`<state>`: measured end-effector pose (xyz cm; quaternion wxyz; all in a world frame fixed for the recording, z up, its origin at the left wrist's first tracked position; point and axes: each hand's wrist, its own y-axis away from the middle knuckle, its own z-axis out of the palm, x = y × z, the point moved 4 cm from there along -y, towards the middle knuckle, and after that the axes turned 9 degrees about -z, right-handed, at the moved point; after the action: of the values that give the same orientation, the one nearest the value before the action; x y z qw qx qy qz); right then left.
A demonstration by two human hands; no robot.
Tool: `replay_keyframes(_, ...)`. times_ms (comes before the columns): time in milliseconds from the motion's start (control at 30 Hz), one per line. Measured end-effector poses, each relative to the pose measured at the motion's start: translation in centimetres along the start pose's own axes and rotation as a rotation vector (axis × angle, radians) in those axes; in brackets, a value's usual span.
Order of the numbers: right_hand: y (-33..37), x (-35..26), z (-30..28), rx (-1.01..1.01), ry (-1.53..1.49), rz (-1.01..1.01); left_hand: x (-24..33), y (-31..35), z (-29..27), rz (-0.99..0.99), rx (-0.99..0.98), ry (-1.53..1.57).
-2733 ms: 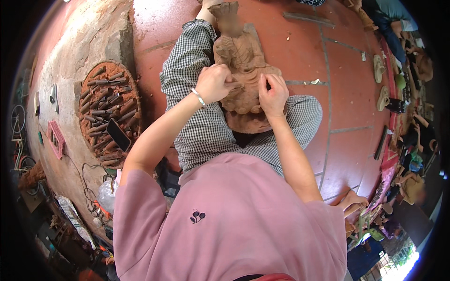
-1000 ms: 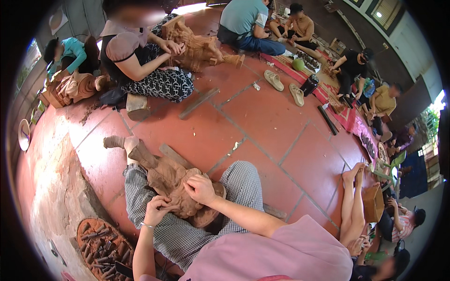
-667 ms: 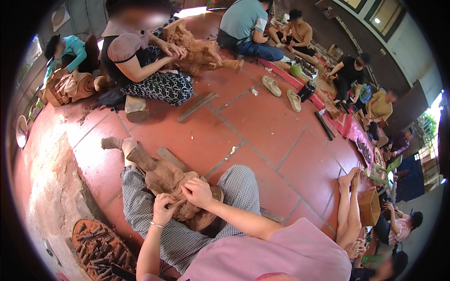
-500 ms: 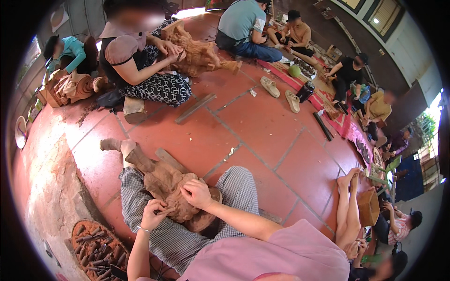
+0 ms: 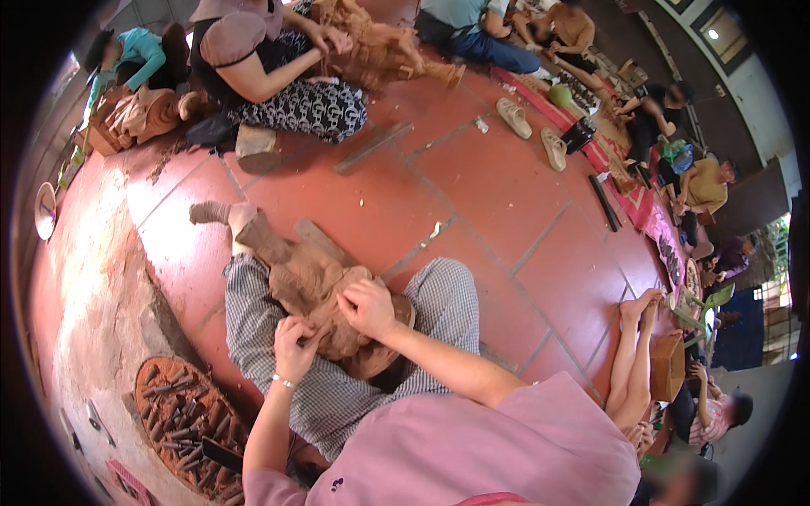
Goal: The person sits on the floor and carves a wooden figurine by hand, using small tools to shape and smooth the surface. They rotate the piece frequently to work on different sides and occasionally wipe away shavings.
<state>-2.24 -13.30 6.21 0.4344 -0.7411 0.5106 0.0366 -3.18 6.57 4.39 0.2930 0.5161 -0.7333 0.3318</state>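
Note:
A brown carved wooden figure (image 5: pixel 293 271) lies tilted across my lap, its narrow end pointing to the far left. My right hand (image 5: pixel 368 309) is closed, its bent fingers pressed on the near part of the carving. Close beside it, my left hand (image 5: pixel 295 344) is held in a pinch against the carving's near left side. Whatever is between the fingers of either hand is too small or hidden to make out. Under and around the figure are my legs in checked trousers (image 5: pixel 443 304).
At my lower left, a round tray (image 5: pixel 142 396) holds many dark chisel-like tools on reddish wood dust. A wooden bar (image 5: pixel 375 147) lies on the red tiles (image 5: pixel 472 219) ahead. Another person (image 5: pixel 253 76) sits at a larger carving (image 5: pixel 371 51). Sandals (image 5: pixel 513 118) and several people are at right.
The view has tipped downward, so the scene sits higher in it. Both hands stay on the carving with only small finger movements.

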Motion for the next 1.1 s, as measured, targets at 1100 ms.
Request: replay_keyframes(1100, 0.7, 1.0, 0.7, -0.009, -0.067, -0.003, 2.0, 0.7, 0.9, -0.075, 0.162, -0.199)
